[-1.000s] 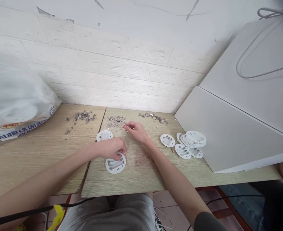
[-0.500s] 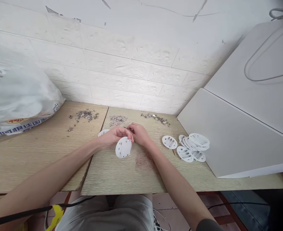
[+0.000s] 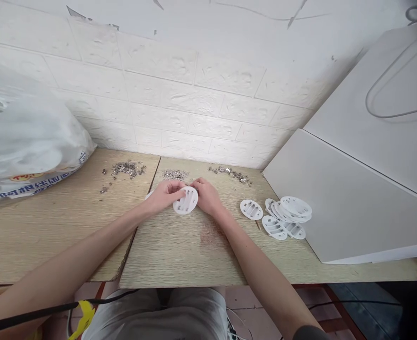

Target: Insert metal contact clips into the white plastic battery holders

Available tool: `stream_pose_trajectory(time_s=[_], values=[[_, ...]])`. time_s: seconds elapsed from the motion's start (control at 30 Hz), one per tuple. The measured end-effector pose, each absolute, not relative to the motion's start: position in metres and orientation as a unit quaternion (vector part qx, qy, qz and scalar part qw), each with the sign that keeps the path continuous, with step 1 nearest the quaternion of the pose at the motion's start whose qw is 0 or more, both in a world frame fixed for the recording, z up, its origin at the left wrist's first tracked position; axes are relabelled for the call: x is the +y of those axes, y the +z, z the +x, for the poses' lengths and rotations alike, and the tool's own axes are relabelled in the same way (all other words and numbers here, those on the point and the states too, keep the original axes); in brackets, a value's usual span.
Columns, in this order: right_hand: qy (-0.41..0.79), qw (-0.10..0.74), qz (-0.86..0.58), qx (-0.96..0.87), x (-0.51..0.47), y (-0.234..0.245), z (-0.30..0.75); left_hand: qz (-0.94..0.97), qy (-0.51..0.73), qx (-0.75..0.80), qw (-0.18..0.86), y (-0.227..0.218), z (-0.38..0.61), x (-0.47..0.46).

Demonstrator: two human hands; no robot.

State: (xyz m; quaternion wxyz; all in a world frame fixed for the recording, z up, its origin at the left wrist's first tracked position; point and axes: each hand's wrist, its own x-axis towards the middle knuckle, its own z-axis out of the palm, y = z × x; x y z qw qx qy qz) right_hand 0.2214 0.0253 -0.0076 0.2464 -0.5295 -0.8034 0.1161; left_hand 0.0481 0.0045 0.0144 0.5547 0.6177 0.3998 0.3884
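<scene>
A round white plastic battery holder (image 3: pixel 186 200) is held tilted above the wooden table (image 3: pixel 180 255), its slotted side facing me. My left hand (image 3: pixel 165 193) grips its left edge with closed fingers. My right hand (image 3: pixel 206 196) closes on its right edge; earlier it pinched a thin metal piece, which I cannot make out now. A second white disc (image 3: pixel 148 194) peeks out on the table behind my left hand. A pile of small metal contacts (image 3: pixel 174 174) lies just beyond both hands.
More metal bits lie in heaps at the back left (image 3: pixel 126 168) and back right (image 3: pixel 229 174). A stack of white holders (image 3: pixel 286 217) and a single one (image 3: pixel 251 209) sit at right beside a white box (image 3: pixel 339 203). A large plastic sack (image 3: pixel 27 146) fills the left.
My left hand lifted the holder from the table, carried it back towards the right hand and turned its slotted side up. My right hand came onto its right edge.
</scene>
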Motion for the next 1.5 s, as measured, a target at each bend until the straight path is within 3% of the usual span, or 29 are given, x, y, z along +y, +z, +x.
stream_pose_trajectory(time_s=[0.1,0.23,0.37,0.6,0.8,1.03,1.13,1.33,1.5], values=[[0.162,0.334,-0.551,-0.747,0.027,-0.005,0.221,0.598,0.449,0.452,0.486,0.013,0.043,0.01],[0.337,0.431,-0.462,-0.698,0.023,0.003,0.216,0.588,0.464,0.497,0.438,0.008,0.038,0.015],[0.414,0.423,-0.393,-0.704,0.017,0.004,0.209,0.564,0.462,0.501,0.466,0.009,0.038,0.014],[0.461,0.444,-0.441,-0.629,0.02,-0.003,0.209,0.476,0.445,0.413,0.636,0.013,0.036,0.014],[0.508,0.43,-0.435,-0.607,0.021,0.002,0.211,0.418,0.455,0.405,0.673,0.012,0.034,0.018],[0.398,0.415,-0.481,-0.662,0.022,0.009,0.215,0.468,0.446,0.406,0.645,0.013,0.034,0.016],[0.304,0.377,-0.527,-0.699,0.015,0.027,0.224,0.589,0.406,0.411,0.565,0.017,0.03,0.014],[0.063,0.313,-0.737,-0.596,-0.016,0.058,0.295,0.841,0.281,0.448,0.114,0.03,0.003,0.017],[0.019,0.18,-0.811,-0.556,-0.035,0.043,0.347,0.844,0.176,0.498,0.095,0.027,-0.011,0.024]])
